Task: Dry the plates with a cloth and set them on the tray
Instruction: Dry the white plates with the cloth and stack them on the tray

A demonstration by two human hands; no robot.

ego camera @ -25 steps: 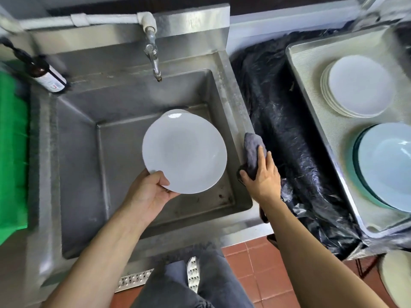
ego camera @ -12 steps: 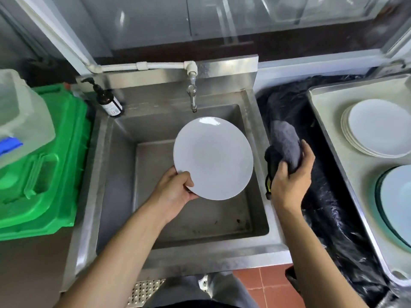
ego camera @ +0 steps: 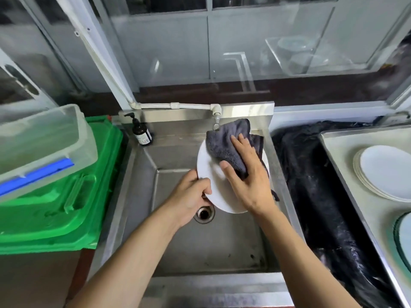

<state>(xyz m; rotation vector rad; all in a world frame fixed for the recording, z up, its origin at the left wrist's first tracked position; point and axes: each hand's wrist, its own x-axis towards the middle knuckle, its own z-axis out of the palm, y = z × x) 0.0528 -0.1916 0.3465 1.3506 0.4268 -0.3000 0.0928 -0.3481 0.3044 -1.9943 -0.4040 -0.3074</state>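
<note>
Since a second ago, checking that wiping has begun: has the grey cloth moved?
Yes. The grey cloth has left the sink's right rim and gone leftward onto the white plate, pressed by the right hand.

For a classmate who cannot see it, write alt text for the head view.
Over a steel sink, the left hand grips a white plate by its edge while the right hand presses a grey cloth flat on it. Dried plates sit stacked on a tray to the right.

White plate (ego camera: pixel 210 172) under dark grey cloth (ego camera: pixel 224 141), frame centre. Green bin (ego camera: pixel 66 210), left. Black plastic sheet (ego camera: pixel 315 196), right. White plate stack (ego camera: pixel 387 172), far right.
</note>
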